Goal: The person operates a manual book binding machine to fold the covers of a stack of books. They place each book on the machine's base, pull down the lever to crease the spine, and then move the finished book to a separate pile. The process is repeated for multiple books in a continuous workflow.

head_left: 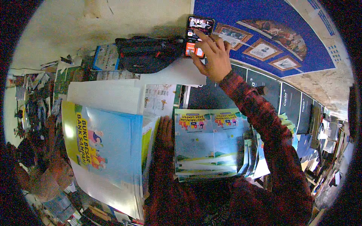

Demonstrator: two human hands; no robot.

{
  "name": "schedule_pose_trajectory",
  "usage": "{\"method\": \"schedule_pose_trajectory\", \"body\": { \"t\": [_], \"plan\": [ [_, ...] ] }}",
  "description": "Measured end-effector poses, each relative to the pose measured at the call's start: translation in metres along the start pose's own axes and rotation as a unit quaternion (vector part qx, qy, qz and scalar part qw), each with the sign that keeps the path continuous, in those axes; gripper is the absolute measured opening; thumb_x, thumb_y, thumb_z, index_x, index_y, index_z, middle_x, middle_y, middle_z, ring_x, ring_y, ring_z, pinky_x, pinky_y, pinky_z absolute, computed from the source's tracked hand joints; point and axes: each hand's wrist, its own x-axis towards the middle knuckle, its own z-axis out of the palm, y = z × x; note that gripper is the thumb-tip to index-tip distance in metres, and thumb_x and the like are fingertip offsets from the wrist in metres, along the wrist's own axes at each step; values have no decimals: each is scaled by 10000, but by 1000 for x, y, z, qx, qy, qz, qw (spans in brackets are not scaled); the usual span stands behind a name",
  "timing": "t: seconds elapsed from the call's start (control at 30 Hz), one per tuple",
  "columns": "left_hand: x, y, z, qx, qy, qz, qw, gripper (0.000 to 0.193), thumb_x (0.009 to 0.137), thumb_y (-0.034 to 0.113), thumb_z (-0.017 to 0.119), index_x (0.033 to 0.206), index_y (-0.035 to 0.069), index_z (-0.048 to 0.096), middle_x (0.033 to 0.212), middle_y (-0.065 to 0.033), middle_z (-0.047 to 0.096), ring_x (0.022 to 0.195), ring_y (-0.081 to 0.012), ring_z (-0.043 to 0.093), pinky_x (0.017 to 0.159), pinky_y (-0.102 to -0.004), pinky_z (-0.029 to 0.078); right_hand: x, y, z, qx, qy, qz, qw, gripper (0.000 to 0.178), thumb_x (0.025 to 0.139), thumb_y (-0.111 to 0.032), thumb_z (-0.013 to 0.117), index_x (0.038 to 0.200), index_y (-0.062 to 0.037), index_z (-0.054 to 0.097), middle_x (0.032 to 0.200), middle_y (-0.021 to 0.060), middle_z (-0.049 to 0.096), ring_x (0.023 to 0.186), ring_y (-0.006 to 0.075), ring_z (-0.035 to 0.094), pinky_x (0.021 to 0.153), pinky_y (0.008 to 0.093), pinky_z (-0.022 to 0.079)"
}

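My right hand (214,56) is stretched out to a phone (199,37) propped against the wall at the far side. Its fingers are apart, with a fingertip over the lit screen; it does not grip the phone. My left hand (165,130) rests between two stacks of printed sheets, fingers stretched out and nothing visible in them. Left of it lies a tall stack of large glossy sheets (113,145) in blue and green with cartoon figures. Right of it are smaller printed sheets (209,145) in the same colours, some slightly fanned at the near edge.
Beyond the left stack lies white paper (105,94). A black bag (149,54) sits against the wall. Dark panels (266,88) run along the right, below a blue poster (264,41) with framed pictures. More printed sheets (260,156) lean under my right arm. Clutter fills the far left.
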Motion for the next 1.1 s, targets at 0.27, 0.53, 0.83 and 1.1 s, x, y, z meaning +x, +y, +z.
{"method": "schedule_pose_trajectory", "body": {
  "t": [0.27,0.53,0.83,1.1],
  "plan": [
    [3,0,-6,-4,-16,8,1000,465,915,79,436,1375,9,433,1469,-218,359,1385,-390,303,1160,-478,232,8,6,18,-30,14,15,999,274,800,-279,711,1001,-122,612,1417,20,485,1122,308,487,887,509,349],
    [3,9,-16,-7,-33,0,999,465,915,82,441,1373,1,431,1471,-222,353,1387,-398,295,1160,-484,228,14,3,25,-38,13,18,999,277,789,-293,718,1001,-147,614,1428,-2,478,1134,304,485,862,502,344],
    [1,0,-9,-7,-40,-4,999,465,916,85,446,1372,-7,428,1474,-227,346,1389,-407,286,1161,-491,224,15,12,33,-33,22,14,999,310,806,-343,671,1055,-171,602,1455,-16,431,1181,328,457,851,583,372],
    [0,6,-14,-10,-44,-5,999,465,917,88,450,1370,-14,425,1476,-231,339,1391,-414,278,1161,-497,220,22,12,30,-62,16,25,998,335,809,-329,676,1086,-166,585,1456,-19,436,1163,334,467,868,575,362]
  ]
}}
